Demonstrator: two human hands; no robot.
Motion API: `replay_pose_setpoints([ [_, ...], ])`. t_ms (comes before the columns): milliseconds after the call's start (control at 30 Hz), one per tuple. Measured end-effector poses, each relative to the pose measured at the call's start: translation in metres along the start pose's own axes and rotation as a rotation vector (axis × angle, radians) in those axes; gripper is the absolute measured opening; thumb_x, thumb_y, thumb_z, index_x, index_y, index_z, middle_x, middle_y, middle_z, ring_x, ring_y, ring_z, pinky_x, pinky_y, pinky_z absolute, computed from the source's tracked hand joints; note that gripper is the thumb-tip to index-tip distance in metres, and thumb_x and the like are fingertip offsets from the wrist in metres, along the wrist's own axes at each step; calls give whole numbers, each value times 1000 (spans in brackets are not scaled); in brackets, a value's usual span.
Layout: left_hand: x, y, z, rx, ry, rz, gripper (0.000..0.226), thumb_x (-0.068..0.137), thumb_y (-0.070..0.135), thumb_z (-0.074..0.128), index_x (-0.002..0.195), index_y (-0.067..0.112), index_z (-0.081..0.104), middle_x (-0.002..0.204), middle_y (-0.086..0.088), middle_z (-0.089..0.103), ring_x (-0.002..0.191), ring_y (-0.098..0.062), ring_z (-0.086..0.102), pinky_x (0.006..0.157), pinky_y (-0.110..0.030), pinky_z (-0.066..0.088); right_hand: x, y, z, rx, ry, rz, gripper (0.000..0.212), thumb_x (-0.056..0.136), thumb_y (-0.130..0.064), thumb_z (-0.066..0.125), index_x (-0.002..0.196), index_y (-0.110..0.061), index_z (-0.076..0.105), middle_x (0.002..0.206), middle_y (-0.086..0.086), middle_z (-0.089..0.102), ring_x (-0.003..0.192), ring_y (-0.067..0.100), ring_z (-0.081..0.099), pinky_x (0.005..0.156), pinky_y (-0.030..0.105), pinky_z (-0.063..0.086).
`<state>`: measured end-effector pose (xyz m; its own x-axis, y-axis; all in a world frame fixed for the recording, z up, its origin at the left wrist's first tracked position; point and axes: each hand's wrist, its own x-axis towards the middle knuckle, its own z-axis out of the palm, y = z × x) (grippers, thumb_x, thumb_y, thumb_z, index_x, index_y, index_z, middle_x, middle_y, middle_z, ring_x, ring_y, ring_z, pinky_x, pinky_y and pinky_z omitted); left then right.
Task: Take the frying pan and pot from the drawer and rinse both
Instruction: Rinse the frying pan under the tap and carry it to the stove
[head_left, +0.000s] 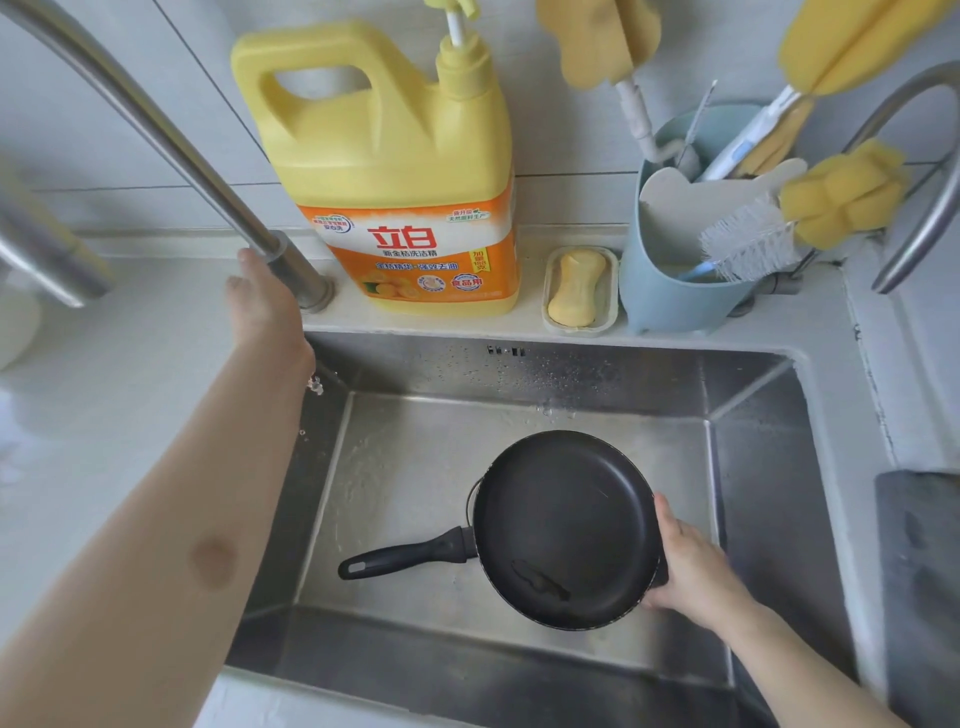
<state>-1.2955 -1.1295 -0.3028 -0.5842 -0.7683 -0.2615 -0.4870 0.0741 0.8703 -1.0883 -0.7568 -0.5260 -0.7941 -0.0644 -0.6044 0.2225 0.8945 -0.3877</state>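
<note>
A black frying pan (563, 527) sits low in the steel sink (395, 467), its handle pointing left. My right hand (691, 569) grips the pan's right rim, thumb over the edge. My left hand (260, 304) reaches to the base of the steel faucet (291, 270) at the sink's back left corner; its fingers are hidden behind the faucet's stem. Water drips off my left wrist into the sink. No pot is in view.
A big yellow detergent jug (395, 171) stands behind the sink, next to a soap bar in a dish (579, 288) and a blue holder (675, 280) full of brushes and sponges. A second faucet (930, 171) arches at the right. A dark mat (919, 571) lies on the right counter.
</note>
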Motion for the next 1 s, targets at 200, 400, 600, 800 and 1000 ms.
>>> replay_pose_setpoints([
  [200, -24, -92, -7, 335, -98, 652, 63, 100, 24, 51, 150, -3, 25, 157, -21, 24, 147, -32, 20, 122, -39, 14, 0, 2, 0, -5, 3, -20, 140, 59, -54, 82, 153, -21, -17, 126, -3, 49, 116, 18, 50, 91, 27, 42],
  [400, -83, -237, 0, 1111, -991, 483, 113, 79, 45, 77, 158, 17, 1, 163, -5, 8, 150, -23, 8, 122, -37, 14, 3, 6, 4, 42, -6, -10, 141, 55, -49, 84, 152, -28, -15, 124, -7, 50, 114, 16, 51, 82, 26, 41],
  [600, -94, -280, 13, 1168, -1005, 462, 123, 62, 46, 82, 154, 29, 2, 122, 2, 55, 116, -23, 51, 97, -36, 42, 6, 10, 9, 209, -69, -4, 148, 52, -31, 90, 146, -44, -25, 144, -9, 39, 120, 12, 50, 98, 30, 47],
  [800, -91, -285, 13, 1106, -1050, 412, 123, 61, 31, 81, 151, 41, -3, 99, 1, 60, 90, -24, 61, 82, -40, 52, 5, 8, 10, 254, -79, -7, 148, 56, -21, 90, 145, -46, -25, 152, -11, 30, 124, 12, 48, 99, 29, 47],
  [1000, -81, -283, -3, 1097, -1097, 395, 135, 58, 41, 86, 153, 32, -9, 102, -2, 58, 95, -22, 57, 88, -38, 49, 0, 3, 15, 347, -140, -25, 150, 49, -23, 91, 144, -53, -21, 144, -16, 33, 119, 7, 47, 98, 28, 47],
])
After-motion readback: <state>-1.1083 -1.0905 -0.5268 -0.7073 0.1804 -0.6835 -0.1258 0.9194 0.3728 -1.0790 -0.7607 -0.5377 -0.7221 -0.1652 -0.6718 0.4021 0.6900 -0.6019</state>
